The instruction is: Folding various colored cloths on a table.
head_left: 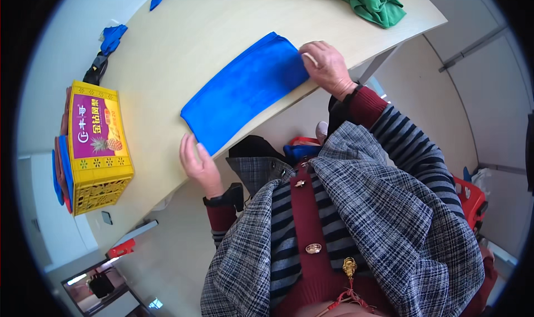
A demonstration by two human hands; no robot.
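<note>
From my remote seat, the biggest thing I see is the pale wooden desk (183, 44), curved by the lens and running from the lower left to the upper right. Next in size is the yellow plastic crate (100, 150) with a purple printed panel, standing at the desk's left end with blue and red cloths tucked against its outer side. The folded blue rectangular cloth (245, 92) lies flat near the desk's front edge, its long side following that edge. A crumpled green cloth (367, 0) sits at the far right end, well apart from it, and smaller blue cloth pieces (113, 37) rest by the far left rim.

The right hand (329, 68) rests on the blue cloth's right end, its fingers (309, 54) loosely curled and pressing down on the fabric rather than clenched around it. The left hand (199, 164) meets the cloth's left corner at the desk edge, fingers (188, 150) fairly straight and together, touching the cloth; I cannot tell whether they pinch it.
</note>
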